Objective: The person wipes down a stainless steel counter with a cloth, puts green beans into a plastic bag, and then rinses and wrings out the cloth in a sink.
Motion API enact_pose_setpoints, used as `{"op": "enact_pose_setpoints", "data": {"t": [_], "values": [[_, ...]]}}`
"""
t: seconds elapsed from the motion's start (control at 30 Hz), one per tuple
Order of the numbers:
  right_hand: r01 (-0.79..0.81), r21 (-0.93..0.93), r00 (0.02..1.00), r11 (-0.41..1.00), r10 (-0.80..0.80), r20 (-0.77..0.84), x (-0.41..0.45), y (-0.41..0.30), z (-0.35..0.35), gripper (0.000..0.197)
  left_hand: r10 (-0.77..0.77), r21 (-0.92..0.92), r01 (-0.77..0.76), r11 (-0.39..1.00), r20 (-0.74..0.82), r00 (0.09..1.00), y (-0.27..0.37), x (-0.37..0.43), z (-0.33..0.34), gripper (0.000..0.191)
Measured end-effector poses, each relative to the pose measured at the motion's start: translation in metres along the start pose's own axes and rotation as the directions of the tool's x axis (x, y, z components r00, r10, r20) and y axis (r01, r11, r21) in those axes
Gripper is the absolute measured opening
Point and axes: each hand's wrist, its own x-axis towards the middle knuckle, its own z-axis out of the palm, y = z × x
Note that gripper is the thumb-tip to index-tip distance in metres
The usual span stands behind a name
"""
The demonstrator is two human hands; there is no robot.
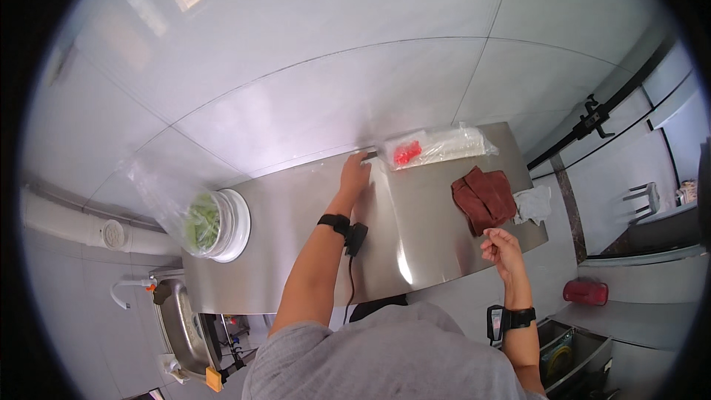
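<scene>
My left hand point(355, 172) reaches to the wall-side edge of a stainless steel table point(300, 222), its fingertips at a small dark flat object point(370, 155); whether they grip it cannot be told. My right hand point(501, 250) is near the table's front edge, fingers loosely curled, with nothing seen in it. Just beyond it lies a folded brown cloth point(484, 199), beside a crumpled white cloth point(533, 205). A clear plastic bag with a red item point(407, 153) and white contents point(455, 145) lies along the wall. At the left, green vegetables point(202, 222) in clear plastic stand in a white round container point(240, 225).
A tiled wall point(333, 83) borders the table's far side. Left of the table are a steel sink point(189, 328) with a white faucet point(119, 287) and a white pipe point(72, 228). To the right are a red container point(586, 292) and a metal-edged bin point(583, 355).
</scene>
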Motion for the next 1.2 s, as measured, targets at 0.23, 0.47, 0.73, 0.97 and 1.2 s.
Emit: {"op": "enact_pose_setpoints", "data": {"t": [0.23, 0.47, 0.73, 0.97, 1.2], "values": [[-0.046, 0.005, 0.999, 0.999, 0.046, -0.005, 0.034, -0.01, 0.006, 0.014, -0.196, 0.225, 0.184, 0.957, 0.032, 0.98, 0.034, 0.013, 0.0, 0.026], [-0.074, -0.013, 0.996, 0.997, 0.075, 0.041, 0.063, -0.013, 0.0, 0.015, -0.203, 0.386, 0.184, 0.904, 0.007, 0.979, 0.017, 0.002, -0.032, 0.018], [-0.113, -0.167, 0.972, 0.98, 0.143, 0.187, 0.087, -0.038, 0.03, 0.015, -0.263, 0.581, 0.243, 0.777, -0.052, 0.963, -0.012, -0.006, -0.066, 0.017], [-0.103, -0.277, 0.961, 0.955, 0.168, 0.221, 0.11, -0.035, 0.052, 0.015, -0.319, 0.56, 0.306, 0.77, -0.079, 0.945, -0.013, -0.009, -0.067, 0.018], [-0.023, -0.217, 0.99, 0.976, 0.052, 0.128, 0.106, -0.046, 0.018, 0.012, -0.161, -0.028, 0.159, 0.987, -0.111, 0.981, 0.018, -0.015, -0.028, 0.046]]}}
